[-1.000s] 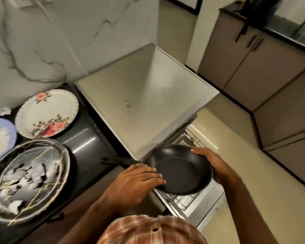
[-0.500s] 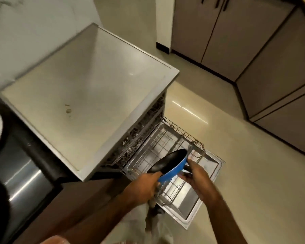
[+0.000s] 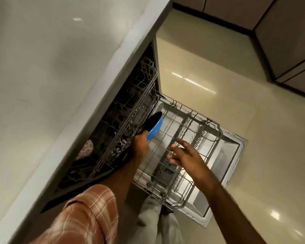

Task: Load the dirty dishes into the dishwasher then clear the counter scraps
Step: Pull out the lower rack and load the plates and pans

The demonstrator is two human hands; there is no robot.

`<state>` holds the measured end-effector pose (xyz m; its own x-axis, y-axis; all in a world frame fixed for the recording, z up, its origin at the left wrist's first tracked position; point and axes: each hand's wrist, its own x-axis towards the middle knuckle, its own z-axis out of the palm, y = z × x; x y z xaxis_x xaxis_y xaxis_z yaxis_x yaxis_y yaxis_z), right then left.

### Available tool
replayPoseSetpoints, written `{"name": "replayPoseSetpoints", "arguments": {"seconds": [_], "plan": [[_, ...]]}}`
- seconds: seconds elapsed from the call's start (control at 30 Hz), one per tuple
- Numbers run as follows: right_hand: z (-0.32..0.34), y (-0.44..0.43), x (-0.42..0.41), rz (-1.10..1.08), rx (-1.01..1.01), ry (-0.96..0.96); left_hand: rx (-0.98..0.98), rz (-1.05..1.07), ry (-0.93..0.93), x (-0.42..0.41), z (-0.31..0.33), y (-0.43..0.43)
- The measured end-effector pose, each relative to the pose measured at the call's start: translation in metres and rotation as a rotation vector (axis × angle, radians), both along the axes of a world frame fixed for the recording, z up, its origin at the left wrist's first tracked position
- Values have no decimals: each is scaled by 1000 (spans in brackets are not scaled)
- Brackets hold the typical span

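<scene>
Loading looks barely begun: the left grip [image 3: 140, 146] clasps the pan [image 3: 152, 126], on edge at the inner end of the lower rack [image 3: 201, 131] — the right grip [image 3: 185, 154] hovers spread above it — scraps presumably still wait.

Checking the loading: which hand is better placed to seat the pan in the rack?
Left: the left hand grips the frying pan at the lower rack; the right hand hovers open, apart.

Glossy cream floor [image 3: 253, 124] throughout, marked with bright reflected streaks [image 3: 194, 81] and small glints. Top right, brown flat-fronted cabinets [image 3: 289, 32], meeting at a corner, on a dark plinth [image 3: 215, 17] along the floor's edge. Warm, dim light overall.
</scene>
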<state>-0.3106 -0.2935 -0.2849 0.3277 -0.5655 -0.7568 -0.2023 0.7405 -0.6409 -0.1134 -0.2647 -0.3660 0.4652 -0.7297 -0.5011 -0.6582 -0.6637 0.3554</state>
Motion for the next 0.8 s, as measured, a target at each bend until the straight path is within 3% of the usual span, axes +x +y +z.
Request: {"name": "replayPoseSetpoints", "arguments": {"seconds": [0.23,0.37,0.5,0.7,0.8], "plan": [[-22,-18,19,95,-85,-28,-91,73,-140,38,-56,-31],[-31,-23,27,116,-73,-5,-109,137,-96,61,-80,-42],[-38,-27,33,126,-56,6,-72,144,71,68,-85,-57],[-47,-28,39,149,-43,11,-105,341,103,80,-140,-79],[-50,-29,41,159,-36,9,-93,339,143,71,-120,-95]]}}
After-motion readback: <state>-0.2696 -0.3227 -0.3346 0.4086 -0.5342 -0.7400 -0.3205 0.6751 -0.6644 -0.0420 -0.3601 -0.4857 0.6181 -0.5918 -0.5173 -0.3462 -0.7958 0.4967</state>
